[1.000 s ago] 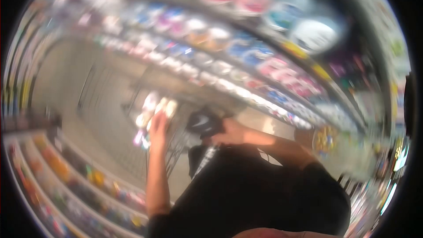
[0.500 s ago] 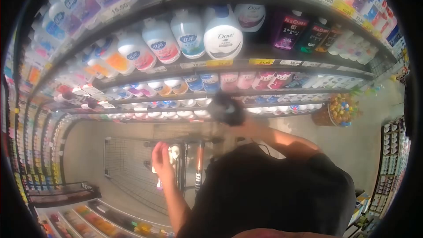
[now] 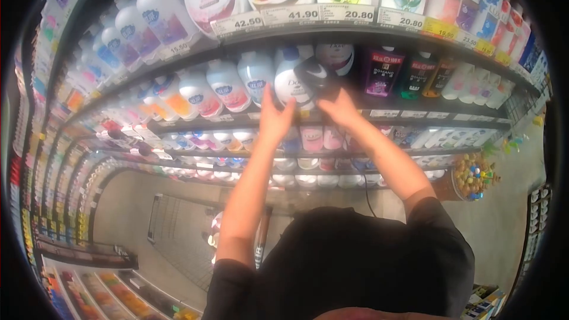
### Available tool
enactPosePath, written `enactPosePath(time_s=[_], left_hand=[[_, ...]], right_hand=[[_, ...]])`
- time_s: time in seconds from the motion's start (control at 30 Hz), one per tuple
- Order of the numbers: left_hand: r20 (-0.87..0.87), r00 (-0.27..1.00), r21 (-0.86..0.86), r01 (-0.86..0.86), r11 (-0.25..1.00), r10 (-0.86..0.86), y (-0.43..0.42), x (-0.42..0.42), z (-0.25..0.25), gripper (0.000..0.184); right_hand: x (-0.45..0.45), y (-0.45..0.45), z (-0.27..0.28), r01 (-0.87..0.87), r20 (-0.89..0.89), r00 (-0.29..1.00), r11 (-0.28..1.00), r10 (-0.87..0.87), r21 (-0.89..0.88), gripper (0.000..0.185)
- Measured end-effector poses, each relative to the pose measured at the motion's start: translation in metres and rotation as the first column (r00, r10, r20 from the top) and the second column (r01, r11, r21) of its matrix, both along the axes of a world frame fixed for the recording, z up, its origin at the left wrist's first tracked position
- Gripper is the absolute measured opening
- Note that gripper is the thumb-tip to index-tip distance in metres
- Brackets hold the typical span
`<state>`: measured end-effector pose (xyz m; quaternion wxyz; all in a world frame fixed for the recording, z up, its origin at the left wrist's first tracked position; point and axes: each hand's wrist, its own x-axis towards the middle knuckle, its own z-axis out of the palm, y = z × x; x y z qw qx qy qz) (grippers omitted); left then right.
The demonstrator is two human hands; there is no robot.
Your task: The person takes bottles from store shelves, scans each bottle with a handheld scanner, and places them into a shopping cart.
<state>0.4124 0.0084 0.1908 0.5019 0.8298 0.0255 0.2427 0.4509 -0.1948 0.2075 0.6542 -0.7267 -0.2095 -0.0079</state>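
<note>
In the head view, my right hand [image 3: 342, 108] grips the lower end of a black bottle [image 3: 320, 77] with a pale curved mark. The bottle is tilted in front of a white Dove bottle [image 3: 289, 85] on the middle shelf and partly covers it. My left hand [image 3: 277, 120] is raised just below and left of that Dove bottle, thumb and fingers apart, with nothing visible in it. Whether its fingertips touch the bottle I cannot tell. Pale blue-white body wash bottles [image 3: 256, 74] stand to the left.
Dark Romano bottles [image 3: 383, 73] line the shelf to the right. The price-tagged upper shelf [image 3: 287, 18] juts out above my hands. A wire shopping cart [image 3: 178, 225] holding a few items stands below left. At the right is a basket of colourful balls [image 3: 468, 178].
My right hand has lifted the black bottle from below the shelf up to the Dove bottle. My left hand has risen from beside the cart to the same shelf. The view has tilted upward.
</note>
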Motion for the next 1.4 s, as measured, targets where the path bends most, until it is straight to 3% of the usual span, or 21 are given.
enactPosePath(time_s=[0.1, 0.2, 0.33, 0.37, 0.47, 0.6, 0.63, 0.67, 0.7, 0.73, 0.77, 0.8, 0.87, 1.0, 1.17, 1.23, 1.27, 1.3, 1.37, 1.4], left_hand=[[0.051, 0.996, 0.075, -0.074, 0.994, 0.07, -0.011, 0.019, -0.022, 0.093], [0.055, 0.986, 0.166, -0.162, 0.973, 0.155, -0.034, 0.003, 0.004, 0.095], [0.142, 0.963, 0.103, -0.242, 0.965, 0.227, -0.049, 0.004, -0.002, 0.102], [0.147, 0.965, 0.02, -0.223, 0.975, 0.218, -0.051, 0.007, -0.004, 0.105], [0.223, 0.961, -0.155, -0.132, 0.979, 0.165, -0.052, 0.018, -0.018, 0.106], [0.252, 0.951, -0.198, -0.13, 0.971, 0.179, -0.073, -0.006, 0.002, 0.1], [0.26, 0.933, -0.135, -0.22, 0.966, 0.249, -0.074, -0.004, -0.005, 0.091], [0.254, 0.958, -0.406, -0.017, 0.914, 0.131, -0.071, 0.0, -0.016, 0.082], [0.283, 0.959, -0.639, 0.176, 0.749, 0.016, -0.065, 0.005, -0.03, 0.077], [0.34, 0.937, -0.804, 0.334, 0.492, -0.08, -0.056, 0.011, -0.047, 0.078], [0.42, 0.896, -0.88, 0.441, 0.177, -0.146, -0.043, 0.017, -0.066, 0.084], [0.473, 0.86, -0.88, 0.473, -0.045, -0.193, -0.043, 0.011, -0.065, 0.085], [0.488, 0.824, -0.873, 0.46, -0.16, -0.288, -0.046, -0.011, -0.068, 0.087], [0.463, 0.826, -0.874, 0.485, -0.012, -0.321, -0.066, -0.074, -0.034, 0.091], [0.452, 0.884, -0.806, 0.461, 0.371, -0.117, -0.07, -0.124, 0.002, 0.097], [0.447, 0.891, -0.785, 0.43, 0.445, -0.073, -0.065, -0.141, 0.013, 0.1], [0.444, 0.894, -0.789, 0.422, 0.447, -0.06, -0.062, -0.149, 0.016, 0.102], [0.414, 0.899, -0.826, 0.437, 0.356, -0.144, -0.052, -0.157, 0.021, 0.111], [0.453, 0.875, -0.87, 0.476, 0.132, -0.168, -0.037, -0.168, 0.012, 0.116], [0.516, 0.825, -0.853, 0.519, -0.051, -0.229, -0.033, -0.173, 0.008, 0.117]], right_hand=[[0.015, -0.001, -0.006, -0.168, 0.026, 0.986, 0.984, 0.167, 0.058, 0.052], [0.013, -0.005, -0.007, -0.213, 0.016, 0.977, 0.973, 0.213, 0.086, 0.05], [0.007, -0.002, -0.025, -0.232, 0.166, 0.965, 0.96, 0.205, 0.158, 0.06], [0.007, -0.002, -0.031, -0.236, 0.161, 0.964, 0.959, 0.211, 0.16, 0.075], [-0.015, -0.002, -0.016, -0.312, 0.193, 0.944, 0.912, 0.267, 0.266, 0.091], [-0.019, -0.007, -0.013, -0.193, 0.369, 0.914, 0.981, 0.17, 0.026, 0.1], [-0.026, -0.01, 0.0, -0.162, 0.378, 0.911, 0.986, 0.164, -0.038, 0.102], [-0.032, -0.012, 0.01, -0.129, 0.386, 0.909, 0.986, 0.159, -0.102, 0.103], [-0.037, -0.013, 0.012, -0.161, 0.333, 0.93, 0.987, 0.157, -0.017, 0.099], [-0.043, -0.018, 0.017, -0.177, 0.387, 0.903, 0.982, 0.186, -0.058, 0.094], [-0.049, -0.022, 0.022, -0.193, 0.439, 0.872, 0.976, 0.217, -0.099, 0.09], [-0.054, -0.024, 0.022, -0.208, 0.487, 0.837, 0.968, 0.249, -0.138, 0.086], [-0.066, -0.031, 0.018, -0.241, 0.61, 0.741, 0.959, 0.279, -0.146, 0.063], [-0.093, -0.038, 0.029, -0.282, 0.68, 0.642, 0.934, 0.354, -0.22, 0.051], [-0.104, -0.031, 0.05, -0.699, 0.663, 0.507, 0.713, 0.551, -0.057, 0.055], [-0.106, -0.043, 0.031, -0.775, 0.488, 0.547, 0.631, 0.68, -0.011, 0.064], [-0.104, -0.056, 0.019, -0.811, 0.394, 0.544, 0.584, 0.741, 0.02, 0.068], [-0.104, -0.069, 0.013, -0.754, 0.378, 0.597, 0.656, 0.707, -0.037, 0.072], [-0.103, -0.095, 0.002, -0.622, 0.348, 0.69, 0.766, 0.635, -0.163, 0.08], [-0.102, -0.105, -0.01, -0.611, 0.264, 0.719, 0.766, 0.643, -0.199, 0.08]])
